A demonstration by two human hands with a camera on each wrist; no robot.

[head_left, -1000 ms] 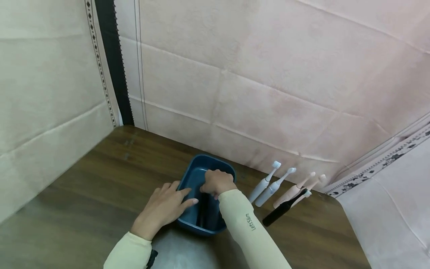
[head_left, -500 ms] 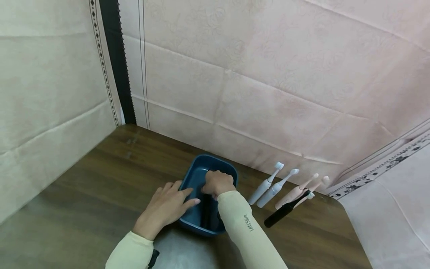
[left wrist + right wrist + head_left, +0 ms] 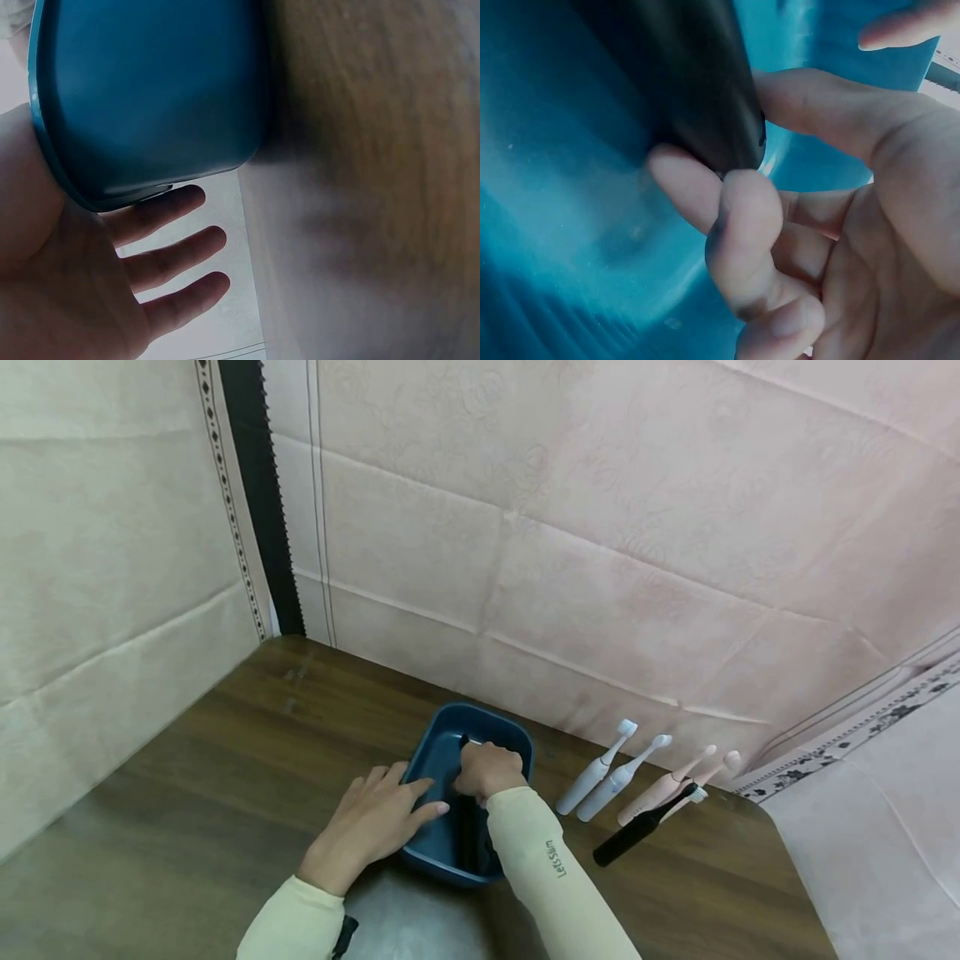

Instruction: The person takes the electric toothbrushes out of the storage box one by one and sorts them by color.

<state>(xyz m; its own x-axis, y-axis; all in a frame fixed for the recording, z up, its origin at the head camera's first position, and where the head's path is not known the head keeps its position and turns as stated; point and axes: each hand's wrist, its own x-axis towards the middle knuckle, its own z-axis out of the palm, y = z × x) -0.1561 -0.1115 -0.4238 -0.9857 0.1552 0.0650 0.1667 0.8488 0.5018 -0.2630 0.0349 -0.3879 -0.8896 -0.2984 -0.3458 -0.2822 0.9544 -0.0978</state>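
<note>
My right hand (image 3: 489,770) reaches into a deep blue plastic bin (image 3: 427,855) and pinches a black electric toothbrush (image 3: 468,837). In the right wrist view, thumb and fingers hold the rounded end of its black handle (image 3: 697,90) near the bin floor. The hand covers the brush's middle in the head view. My left hand (image 3: 367,827) rests at the bin's left rim with fingers extended, its thumb over the inside. From the left wrist, several straight fingers (image 3: 176,262) show beside the bin's outer wall (image 3: 157,90).
Right of the bin, two pale blue electric toothbrushes (image 3: 596,781) and two pink ones (image 3: 660,789) stand near the back wall. Another black electric toothbrush (image 3: 637,831) is in front of the pink ones. Cloth-covered walls (image 3: 525,568) border the wooden table (image 3: 225,810).
The black toothbrush in the bin has shifted slightly right, and its far tip now shows beyond my right hand. My left hand has stayed at the rim.
</note>
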